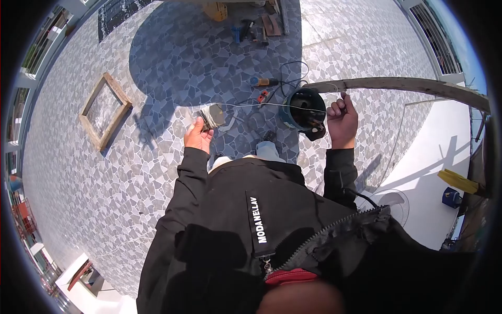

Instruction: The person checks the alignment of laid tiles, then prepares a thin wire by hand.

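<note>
Patterned floor (157, 193) opens out wide left of the left hand (199, 137), as far as the wooden frame (119, 91); tighter by the right hand (342, 121), with the bucket (288, 118) just beside it and a wooden beam (397, 82) beyond. Left's palm-up gripping the string spool (212, 118), right's curled in a narrow pinch on the white string (261, 105) stretched between them

Behind the fingers (198, 125), long black sleeves (193, 175) joined a black jacket (222, 204) with a toothed zipper (314, 234), red fabric (290, 275) and a white-lettered strap (258, 222), "MODANELLAV".
</note>
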`<control>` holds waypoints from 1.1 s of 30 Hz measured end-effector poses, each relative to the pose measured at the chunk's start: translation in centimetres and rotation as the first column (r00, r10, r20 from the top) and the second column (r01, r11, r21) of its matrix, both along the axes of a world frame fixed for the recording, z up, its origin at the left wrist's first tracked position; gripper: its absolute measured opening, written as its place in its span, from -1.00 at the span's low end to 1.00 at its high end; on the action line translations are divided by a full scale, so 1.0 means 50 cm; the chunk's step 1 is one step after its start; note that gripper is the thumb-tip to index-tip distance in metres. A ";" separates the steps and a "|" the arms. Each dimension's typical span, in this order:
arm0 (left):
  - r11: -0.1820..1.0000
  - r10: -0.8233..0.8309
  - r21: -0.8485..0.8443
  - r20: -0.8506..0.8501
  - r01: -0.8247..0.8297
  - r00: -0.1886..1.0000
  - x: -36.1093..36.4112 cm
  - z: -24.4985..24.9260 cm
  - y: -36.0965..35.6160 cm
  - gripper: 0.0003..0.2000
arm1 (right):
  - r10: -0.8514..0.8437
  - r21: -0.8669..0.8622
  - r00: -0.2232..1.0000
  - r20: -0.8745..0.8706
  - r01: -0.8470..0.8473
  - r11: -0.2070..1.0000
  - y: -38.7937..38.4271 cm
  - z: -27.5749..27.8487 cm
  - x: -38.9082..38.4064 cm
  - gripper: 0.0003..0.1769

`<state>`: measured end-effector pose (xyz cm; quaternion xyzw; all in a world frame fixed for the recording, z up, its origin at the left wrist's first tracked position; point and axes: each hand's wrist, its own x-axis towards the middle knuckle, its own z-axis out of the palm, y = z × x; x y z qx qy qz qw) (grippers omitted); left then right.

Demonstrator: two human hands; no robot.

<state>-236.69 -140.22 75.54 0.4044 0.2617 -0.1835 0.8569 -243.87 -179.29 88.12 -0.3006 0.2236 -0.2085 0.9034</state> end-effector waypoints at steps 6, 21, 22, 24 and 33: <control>0.964 -0.261 0.126 0.285 0.234 0.922 -0.016 -0.023 0.121 -0.82 | -0.175 -0.157 0.985 -0.001 0.173 0.972 -0.095 0.058 -0.013 -0.78; 0.652 0.755 0.056 0.044 -0.756 0.655 -0.042 -0.295 0.739 -0.75 | -0.543 -0.551 0.834 -0.100 0.409 0.728 -0.393 0.179 -0.161 -0.64; 0.647 0.761 -0.009 -0.058 -0.762 0.646 -0.046 -0.266 0.743 -0.77 | -0.553 -0.601 0.825 -0.118 0.384 0.701 -0.397 0.181 -0.161 -0.65; 0.662 0.715 -0.102 -0.212 -0.743 0.666 -0.035 -0.231 0.735 -0.92 | -0.513 -0.752 0.852 -0.100 0.273 0.600 -0.364 0.175 -0.126 -0.67; 0.862 -0.363 0.499 0.483 0.090 0.796 0.073 0.148 0.153 -0.75 | 0.345 -0.858 0.814 -0.468 -0.512 0.045 0.183 0.118 0.124 -0.74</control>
